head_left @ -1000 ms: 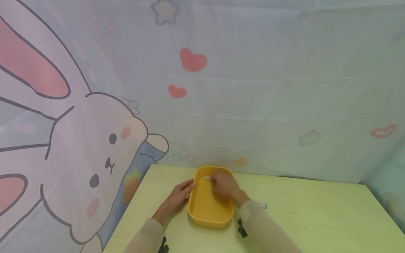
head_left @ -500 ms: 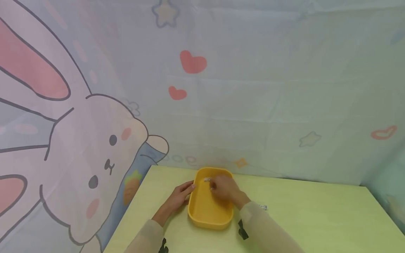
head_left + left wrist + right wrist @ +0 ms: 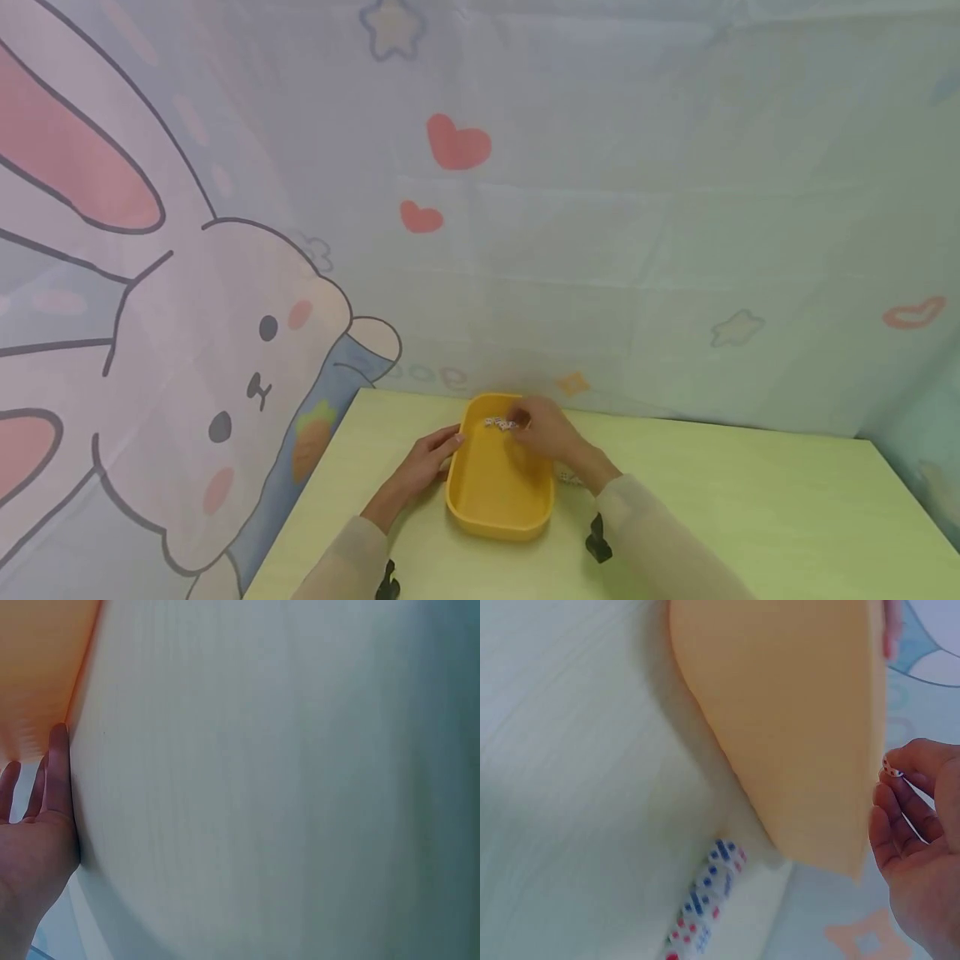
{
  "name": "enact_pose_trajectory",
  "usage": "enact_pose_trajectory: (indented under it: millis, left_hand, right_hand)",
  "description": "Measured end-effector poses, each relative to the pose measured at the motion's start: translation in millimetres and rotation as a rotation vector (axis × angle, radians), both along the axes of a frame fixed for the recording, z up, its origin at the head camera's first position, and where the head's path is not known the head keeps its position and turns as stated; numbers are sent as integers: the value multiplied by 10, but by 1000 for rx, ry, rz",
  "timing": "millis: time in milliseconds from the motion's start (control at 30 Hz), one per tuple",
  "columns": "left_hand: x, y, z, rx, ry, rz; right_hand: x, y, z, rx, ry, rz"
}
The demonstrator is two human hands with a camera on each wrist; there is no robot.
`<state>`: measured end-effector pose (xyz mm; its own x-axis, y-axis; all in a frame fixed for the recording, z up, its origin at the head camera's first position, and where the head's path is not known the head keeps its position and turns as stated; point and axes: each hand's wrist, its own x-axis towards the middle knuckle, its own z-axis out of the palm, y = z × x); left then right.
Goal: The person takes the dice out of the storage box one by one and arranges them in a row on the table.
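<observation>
"What stands in front?"

"A yellow, round-cornered tray (image 3: 498, 496) on a pale green table (image 3: 750, 508), a row of small white dice with blue and red dots (image 3: 705, 892) just to its right."

"And the hands?"

"The left hand (image 3: 423, 462), fingers extended, touches the tray's left wall. Farther back, the right hand (image 3: 553, 433) pinches one dotted white die (image 3: 892, 768); a white dice cluster (image 3: 498, 423) lies just left of it, inside the tray's far end."

"Any writing?"

"Faint letters (image 3: 442, 377) on the printed backdrop (image 3: 600, 217), too pale to read."
</observation>
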<state>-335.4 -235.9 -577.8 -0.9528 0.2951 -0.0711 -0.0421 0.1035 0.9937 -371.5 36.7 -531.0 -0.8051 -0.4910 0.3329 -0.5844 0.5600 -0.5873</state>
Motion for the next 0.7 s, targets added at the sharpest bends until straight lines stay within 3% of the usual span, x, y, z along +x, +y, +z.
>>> enact_pose_trajectory:
  millis: [300,500,700]
  left_hand:
    - [-7,7,4,-36,-3,9]
    - [8,-7,16,-47,-8,19]
    - [10,-26,3,-62,3,0]
  right_hand:
    - [177,584,193,-89,81,36]
    - [365,1035,216,-58,-11,-11]
    - [596,1470,109,-30,-39,-40]
